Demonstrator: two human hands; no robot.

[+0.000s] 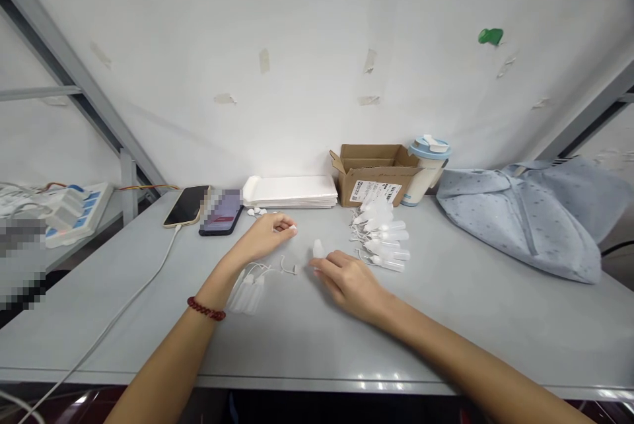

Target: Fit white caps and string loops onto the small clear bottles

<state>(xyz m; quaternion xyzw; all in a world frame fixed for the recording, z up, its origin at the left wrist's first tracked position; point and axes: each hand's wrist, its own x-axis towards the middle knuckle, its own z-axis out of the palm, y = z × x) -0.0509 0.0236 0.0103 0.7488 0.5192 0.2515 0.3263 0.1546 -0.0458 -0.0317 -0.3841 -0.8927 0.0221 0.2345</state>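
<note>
My left hand (271, 236) is closed over the table, thumb and forefinger pinching a small white piece (294, 229), perhaps a cap. To its right, my right hand (352, 284) has its fingertips around the lower part of a small translucent bottle (317, 249), which stands out above them. Several clear bottles with white cords (248, 293) lie beside my left forearm. A short loose cord (288, 271) rests between the hands. Behind my left hand are several small white pieces (256, 212). A pile of corded bottles (389, 236) lies beyond my right hand.
Along the wall stand a stack of white envelopes (292, 191), an open cardboard box (371, 179) and a lidded cup (423, 176). A blue cloth bag (520, 219) lies right. Two phones (187, 206) lie left, one with a trailing cable (133, 292). A power strip (82, 216) sits farther left.
</note>
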